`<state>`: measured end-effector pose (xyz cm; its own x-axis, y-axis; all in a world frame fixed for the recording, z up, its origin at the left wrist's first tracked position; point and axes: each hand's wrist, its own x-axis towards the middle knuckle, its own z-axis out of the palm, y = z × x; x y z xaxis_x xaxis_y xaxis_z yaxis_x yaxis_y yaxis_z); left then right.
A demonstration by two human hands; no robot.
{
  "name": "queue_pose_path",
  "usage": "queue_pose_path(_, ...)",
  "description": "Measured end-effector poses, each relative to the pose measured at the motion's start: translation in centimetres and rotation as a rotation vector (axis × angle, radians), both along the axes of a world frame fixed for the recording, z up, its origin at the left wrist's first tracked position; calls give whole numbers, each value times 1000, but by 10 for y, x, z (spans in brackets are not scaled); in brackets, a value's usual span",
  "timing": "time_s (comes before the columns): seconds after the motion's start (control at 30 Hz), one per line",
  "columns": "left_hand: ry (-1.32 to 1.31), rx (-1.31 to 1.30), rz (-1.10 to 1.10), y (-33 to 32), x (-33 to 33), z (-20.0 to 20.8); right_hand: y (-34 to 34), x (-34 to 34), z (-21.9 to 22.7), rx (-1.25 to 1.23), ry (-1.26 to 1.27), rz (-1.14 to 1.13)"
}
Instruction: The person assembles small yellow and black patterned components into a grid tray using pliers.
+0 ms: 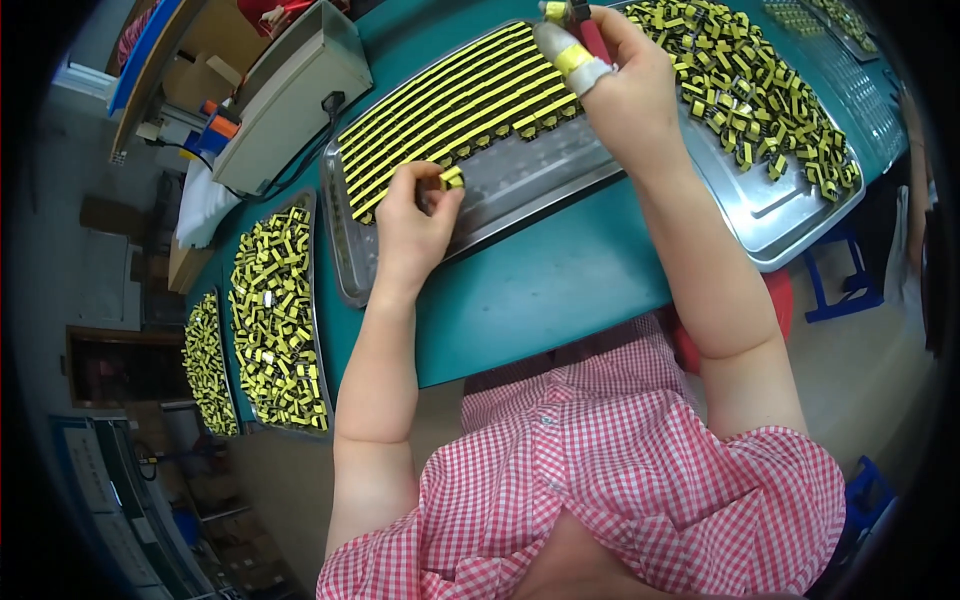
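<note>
My left hand [412,222] pinches a small yellow-and-black component [452,178] between thumb and fingers, over the near left part of a metal tray [480,222]. In that tray, similar components stand in tight parallel rows [450,95]; the nearest row is ragged. My right hand [635,95], higher and farther right, is closed on a red-handled tool [592,38] whose kind I cannot make out. White and yellow wrapping [578,65] covers its thumb. Another yellow component [555,10] shows at the tool's far end, near the top edge; whether the tool grips it is unclear.
A second metal tray [785,225] on the right carries a loose heap of components [740,80]. Two more heaped trays stand left, one nearer [275,320] and one farther [207,370]. A grey box-shaped device [295,110] with a black cord sits behind on the green table [560,290].
</note>
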<state>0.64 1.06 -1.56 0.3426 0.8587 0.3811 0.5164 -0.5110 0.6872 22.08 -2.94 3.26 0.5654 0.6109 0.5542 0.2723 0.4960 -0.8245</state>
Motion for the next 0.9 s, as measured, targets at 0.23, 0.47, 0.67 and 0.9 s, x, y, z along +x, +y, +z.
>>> queue_pose_path(0.23,339,189,-136,4,40,9,1,9,8,88,197,51)
queue_pose_path(0.47,406,308,-60,17,60,-10,-6,9,11,31,107,13)
queue_pose_path(0.67,427,413,-25,19,61,-13,-15,9,20,-17,141,25)
queue_pose_path(0.9,425,423,-14,24,64,-17,-16,8,19,-45,133,56)
